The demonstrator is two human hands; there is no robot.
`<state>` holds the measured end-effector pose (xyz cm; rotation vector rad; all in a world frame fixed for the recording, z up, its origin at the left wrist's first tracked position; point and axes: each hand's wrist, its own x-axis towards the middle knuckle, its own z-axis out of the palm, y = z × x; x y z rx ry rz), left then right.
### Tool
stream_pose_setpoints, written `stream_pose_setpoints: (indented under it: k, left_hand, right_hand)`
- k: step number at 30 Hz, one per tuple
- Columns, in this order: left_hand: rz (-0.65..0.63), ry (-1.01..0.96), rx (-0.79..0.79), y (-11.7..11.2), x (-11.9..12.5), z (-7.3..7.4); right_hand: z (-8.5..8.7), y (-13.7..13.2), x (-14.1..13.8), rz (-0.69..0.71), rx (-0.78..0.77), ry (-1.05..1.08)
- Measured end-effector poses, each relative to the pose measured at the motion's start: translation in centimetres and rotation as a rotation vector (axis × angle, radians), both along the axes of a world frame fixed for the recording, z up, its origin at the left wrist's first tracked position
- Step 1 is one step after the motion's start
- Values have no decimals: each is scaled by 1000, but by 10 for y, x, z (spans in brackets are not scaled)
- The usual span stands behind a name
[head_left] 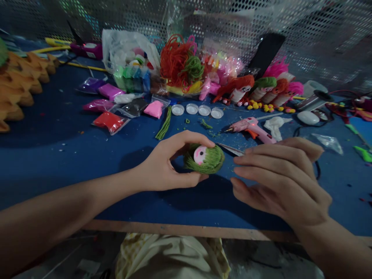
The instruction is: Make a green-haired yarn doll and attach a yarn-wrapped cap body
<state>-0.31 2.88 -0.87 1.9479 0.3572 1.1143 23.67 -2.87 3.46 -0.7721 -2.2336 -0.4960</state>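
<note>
Doll head w/ green yarn hair is in the L hand, over the blue table. L hand grips it from the left, thumb on the near side, finger on the far side. Its long way runs L to R, face on the L part. R hand is just to its right, w/ a gap b/w, thumb and fingers apart. Pointy metal tool is by the R fingertips; can't tell if they touch.
</note>
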Motion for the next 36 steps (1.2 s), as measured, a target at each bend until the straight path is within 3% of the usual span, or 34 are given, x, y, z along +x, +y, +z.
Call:
stream_pose_setpoints:
  k: [3, 7, 13, 16, 20, 26, 30, 34, 36]
  left_hand:
    - [74, 38, -7, 0, 0, 0]
    - [273, 145, 13, -1, -2, 0]
    - [498, 308, 177, 1, -4, 8]
    - [608, 330, 259, 2, -3, 11]
    - [713, 321, 341, 3, -3, 11]
    - [769, 302, 404, 6, -4, 10]
    - [714, 212, 435, 8, -4, 8]
    - [645, 208, 451, 6, -4, 5]
    - [604, 227, 462, 4, -4, 4]
  right_hand:
    - [-1, 2, 1, -14, -55, 76]
    - [-7, 6, 5, 22, -64, 221]
    - [-20, 20, 2, -39, -73, 533]
    - [-24, 25, -1, -92, -182, 597]
    - [-29, 28, -3, -153, -363, 519]
    - [-36, 31, -4, -152, -452, 356]
    - [-37, 30, -7, -97, -509, 251]
    - [-35, 27, -9, -58, -410, 102]
    - [-34, 24, -9, -41, -340, 138]
